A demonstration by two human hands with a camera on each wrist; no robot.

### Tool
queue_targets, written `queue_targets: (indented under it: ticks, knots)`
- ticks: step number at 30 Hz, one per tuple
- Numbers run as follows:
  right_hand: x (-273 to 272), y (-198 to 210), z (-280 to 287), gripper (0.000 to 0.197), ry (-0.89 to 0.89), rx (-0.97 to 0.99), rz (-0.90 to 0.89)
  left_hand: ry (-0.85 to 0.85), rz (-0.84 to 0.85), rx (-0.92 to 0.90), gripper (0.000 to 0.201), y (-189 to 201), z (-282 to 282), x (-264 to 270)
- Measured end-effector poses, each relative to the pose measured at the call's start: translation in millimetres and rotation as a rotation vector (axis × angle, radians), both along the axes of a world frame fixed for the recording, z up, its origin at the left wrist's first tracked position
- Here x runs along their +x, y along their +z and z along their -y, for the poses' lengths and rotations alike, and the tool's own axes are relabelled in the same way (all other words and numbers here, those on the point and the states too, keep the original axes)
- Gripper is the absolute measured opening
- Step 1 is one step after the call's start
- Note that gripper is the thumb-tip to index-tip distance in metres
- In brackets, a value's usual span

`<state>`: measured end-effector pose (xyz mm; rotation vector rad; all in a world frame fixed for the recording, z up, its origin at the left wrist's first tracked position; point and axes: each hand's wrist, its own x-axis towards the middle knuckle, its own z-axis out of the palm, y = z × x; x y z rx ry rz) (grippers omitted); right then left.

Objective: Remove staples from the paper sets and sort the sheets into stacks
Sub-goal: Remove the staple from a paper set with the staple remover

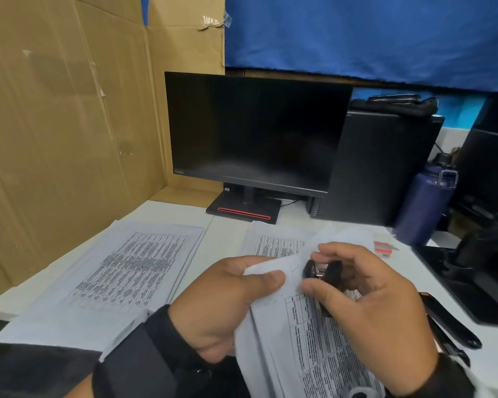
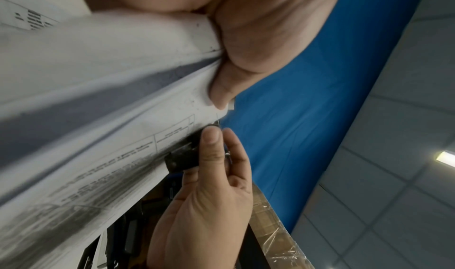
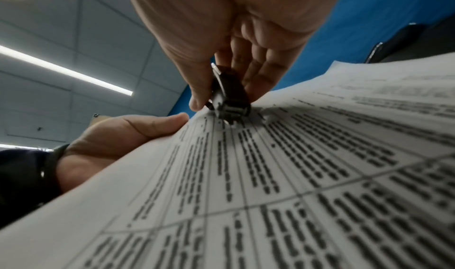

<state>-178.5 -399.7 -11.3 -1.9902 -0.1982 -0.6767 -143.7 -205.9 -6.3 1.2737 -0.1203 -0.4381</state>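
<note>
Your left hand (image 1: pixel 227 305) pinches the top corner of the paper set (image 1: pixel 308 334), thumb on the upper face, holding it lifted above the desk's near edge. Your right hand (image 1: pixel 368 300) grips the black staple remover (image 1: pixel 322 272) between thumb and fingers, its metal claws touching the sheet just beside that corner. One stack (image 1: pixel 121 277) lies flat to the left, another (image 1: pixel 276 242) beyond your hands; white desk (image 1: pixel 222 239) shows between them. The monitor (image 1: pixel 253 130) stands well apart behind.

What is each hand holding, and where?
Left hand pinches the paper set near its top corner; right hand grips the black staple remover by its sides.
</note>
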Motion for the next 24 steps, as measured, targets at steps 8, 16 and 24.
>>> queue_targets:
  ticks: [8,16,24]
  knots:
    - [9.6,7.2,1.9,0.027,0.176,0.582,-0.129,0.091,0.068,0.054,0.020,-1.6,-1.3,5.4]
    - [8.6,8.0,8.7,0.055,0.452,1.087,-0.381,0.110,0.095,0.066,0.020,-6.8,1.9,5.7]
    - [5.0,-2.7,-6.8,0.015,0.234,0.503,-0.323,0.124,0.215,0.081,0.019,-6.9,1.3,5.0]
